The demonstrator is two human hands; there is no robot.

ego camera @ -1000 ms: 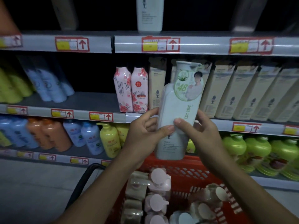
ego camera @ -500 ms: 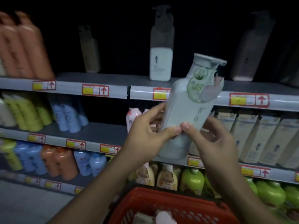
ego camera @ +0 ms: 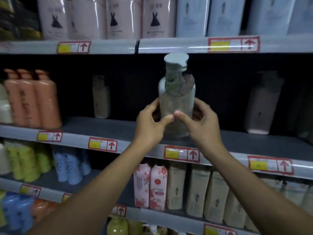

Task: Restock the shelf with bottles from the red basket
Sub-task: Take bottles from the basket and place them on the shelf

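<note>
forearms reach up from the bottom edge toward the middle shelf (ego camera: 105, 131). left hand (ego camera: 149, 122) grips the lower left side of a pale white bottle (ego camera: 177, 102), thumb laid across the front and the other fingers curled round the side. right hand (ego camera: 201, 122) grips the lower right side the same way, and its thumb tip meets the left thumb tip at the front of the bottle.

the bottle stands upright, with a wide flared cap and a greenish round label near its neck. its base sits at the surface of the shelf, a little back from the front edge; blur hides whether it touches the shelf or is just above it.

farther back on the same shelf, a beige bottle (ego camera: 101, 97) stands alone to the left, well apart from the held one. three orange bottles (ego camera: 33, 99) stand side by side at the far left, and a dim pump bottle (ego camera: 262, 106) stands to the right.

on the shelf below are floral pink bottles (ego camera: 150, 185) beside a row of beige bottles (ego camera: 206, 192), with blue bottles (ego camera: 71, 167) and yellow-green bottles (ego camera: 27, 161) further left.

on the top shelf stands a row of pink bottles with a black dress print (ego camera: 108, 17). yellow and red price tags (ego camera: 182, 154) run along the shelf edges.
</note>
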